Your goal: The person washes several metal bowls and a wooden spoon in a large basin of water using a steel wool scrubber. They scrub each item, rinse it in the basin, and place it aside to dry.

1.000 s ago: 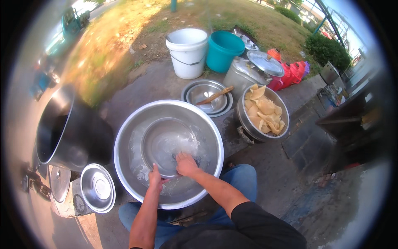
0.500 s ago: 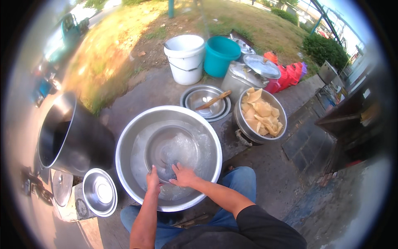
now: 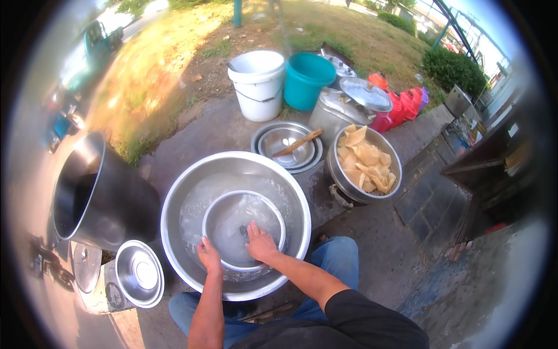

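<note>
The inner bowl (image 3: 224,224) sat within the large metal basin (image 3: 176,215), surrounded by water (image 3: 195,215). The left hand (image 3: 210,255) gripped the bowl's rim at its near left side. The right hand (image 3: 261,243) was inside the bowl, fingers extended beside a dark item (image 3: 243,230); whether it held this could not be determined. Beyond the basin, a wooden stick (image 3: 297,143) lay across nested bowls (image 3: 274,141).

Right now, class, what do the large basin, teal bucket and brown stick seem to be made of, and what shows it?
Large basin: probably metal, dull silver-grey with a brighter rim; which metal stays open.
Teal bucket: likely plastic, smooth, evenly coloured.
Brown stick: apparently unpainted wood, uneven in tone, though grain is too small to see.
</note>
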Demonstrator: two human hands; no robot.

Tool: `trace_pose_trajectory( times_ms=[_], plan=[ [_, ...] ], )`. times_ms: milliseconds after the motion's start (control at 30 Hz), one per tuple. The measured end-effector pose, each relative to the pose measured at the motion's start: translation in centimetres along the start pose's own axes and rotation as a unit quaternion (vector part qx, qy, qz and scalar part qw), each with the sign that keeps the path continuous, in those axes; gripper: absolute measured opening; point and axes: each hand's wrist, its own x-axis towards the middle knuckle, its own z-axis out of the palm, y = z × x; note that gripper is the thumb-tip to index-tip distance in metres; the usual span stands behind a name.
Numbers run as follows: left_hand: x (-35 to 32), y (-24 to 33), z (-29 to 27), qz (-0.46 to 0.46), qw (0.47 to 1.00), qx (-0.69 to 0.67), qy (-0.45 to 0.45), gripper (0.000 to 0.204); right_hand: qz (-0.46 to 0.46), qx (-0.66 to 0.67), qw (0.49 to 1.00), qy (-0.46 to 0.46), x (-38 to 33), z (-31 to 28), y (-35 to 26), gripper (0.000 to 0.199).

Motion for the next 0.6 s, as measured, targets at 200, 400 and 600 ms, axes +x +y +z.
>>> trace_pose_trajectory(
  times_ms=[200,400,600],
  plan=[
    [2.3,-1.1,0.5,0.121,0.990,0.056,-0.051,0.027,-0.245,0.012,0.969,-0.039,-0.2,1.7,-0.9,0.068],
    [1.8,0.1,-0.3,0.144,0.976,0.153,-0.059,0.023,-0.156,-0.042,0.987,-0.009,6.2,0.8,-1.5,0.056],
    [2.1,0.6,1.2,0.167,0.984,0.059,-0.035,0.021,-0.052,-0.044,0.993,0.100,7.1,1.3,3.5,0.048]
  ],
)
